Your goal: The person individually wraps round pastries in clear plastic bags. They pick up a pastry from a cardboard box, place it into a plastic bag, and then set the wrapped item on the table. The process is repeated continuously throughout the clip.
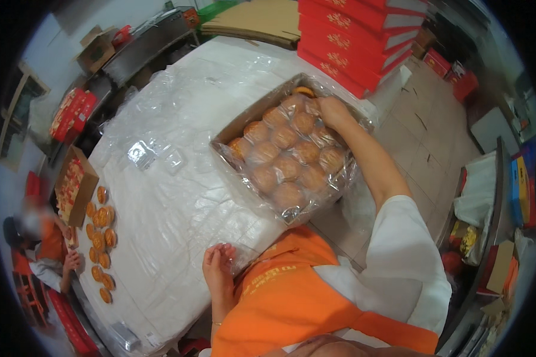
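A cardboard box (232, 127) lined with clear plastic stands at the table's near right edge, filled with round brown pastries (283, 137) that look individually wrapped in clear film. My right hand (332, 111) reaches into its far right corner, fingers down among the pastries; whether it grips one is hidden. Beside it, an orange-brown pastry (303, 92) lies in the far corner. My left hand (220, 259) is at the table edge in front of my orange apron, fingers curled on a piece of clear plastic film (243, 258).
Clear plastic trays (174, 159) and crumpled film lie on the white-covered table (161, 232). Unwrapped pastries (99, 239) are spread at the left, by a carton of red packets (82, 192) and a seated co-worker (49, 241). Red boxes (339, 49) are stacked beyond my right hand.
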`<control>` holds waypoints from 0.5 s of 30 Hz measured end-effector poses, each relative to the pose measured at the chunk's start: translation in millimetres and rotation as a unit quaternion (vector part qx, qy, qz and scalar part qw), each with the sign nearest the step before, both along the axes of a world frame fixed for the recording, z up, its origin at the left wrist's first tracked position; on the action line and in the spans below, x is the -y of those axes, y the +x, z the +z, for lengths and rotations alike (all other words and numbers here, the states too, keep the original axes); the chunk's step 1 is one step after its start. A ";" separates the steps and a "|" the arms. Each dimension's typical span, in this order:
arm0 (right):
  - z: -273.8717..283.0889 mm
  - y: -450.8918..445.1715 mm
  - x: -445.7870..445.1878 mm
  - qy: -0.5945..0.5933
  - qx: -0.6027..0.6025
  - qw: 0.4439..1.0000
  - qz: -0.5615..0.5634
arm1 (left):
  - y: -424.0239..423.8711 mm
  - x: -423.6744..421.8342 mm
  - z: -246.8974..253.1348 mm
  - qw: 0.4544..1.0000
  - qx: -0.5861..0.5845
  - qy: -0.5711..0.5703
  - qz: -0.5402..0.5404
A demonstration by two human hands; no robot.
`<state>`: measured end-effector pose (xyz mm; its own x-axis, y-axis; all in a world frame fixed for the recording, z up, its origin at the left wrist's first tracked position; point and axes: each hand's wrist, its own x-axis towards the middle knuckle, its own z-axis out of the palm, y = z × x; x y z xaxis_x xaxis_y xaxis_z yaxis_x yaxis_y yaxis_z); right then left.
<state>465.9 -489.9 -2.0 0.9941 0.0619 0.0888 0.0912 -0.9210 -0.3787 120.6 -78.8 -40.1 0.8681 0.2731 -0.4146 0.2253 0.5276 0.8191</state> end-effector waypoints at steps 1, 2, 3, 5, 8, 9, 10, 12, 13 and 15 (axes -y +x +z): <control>5.7 -4.9 -1.4 -0.004 0.054 0.997 0.056 | 1.8 1.5 0.6 1.000 0.005 0.002 -0.005; 11.6 -17.2 2.4 -0.010 0.100 0.989 0.104 | 2.9 1.2 -0.1 1.000 0.011 0.000 -0.012; 15.8 -21.7 9.8 0.033 0.115 0.987 0.111 | 4.0 -0.6 -2.6 1.000 0.012 -0.003 -0.017; 38.2 -54.1 27.9 0.181 0.129 0.973 0.063 | 8.4 2.3 -5.9 1.000 0.001 -0.004 -0.023; 72.5 -102.5 68.6 0.444 0.105 0.886 -0.084 | 10.8 6.1 -4.0 1.000 -0.014 0.002 -0.026; 69.2 -118.1 93.9 0.470 0.129 0.865 -0.116 | 14.1 10.6 -1.5 1.000 -0.007 -0.006 -0.027; 63.1 -132.6 121.0 0.496 0.155 0.842 -0.144 | 15.8 12.4 -2.7 1.000 -0.008 -0.005 -0.029; 34.0 -162.2 183.7 0.528 0.175 0.792 -0.252 | 24.1 14.2 -5.4 0.999 -0.007 -0.004 -0.036; 13.7 -178.3 206.6 0.553 0.200 0.754 -0.292 | 26.8 15.6 -5.2 0.999 0.002 -0.005 -0.043; -40.0 -215.9 249.5 0.578 0.230 0.693 -0.365 | 33.1 17.4 -1.6 0.998 0.018 -0.005 -0.058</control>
<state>250.0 -739.5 -41.9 0.5729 -0.8193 -0.0225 0.1165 0.1086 -0.9872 153.7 -96.2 -41.6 0.9077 0.1665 -0.3853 0.2558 0.5083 0.8223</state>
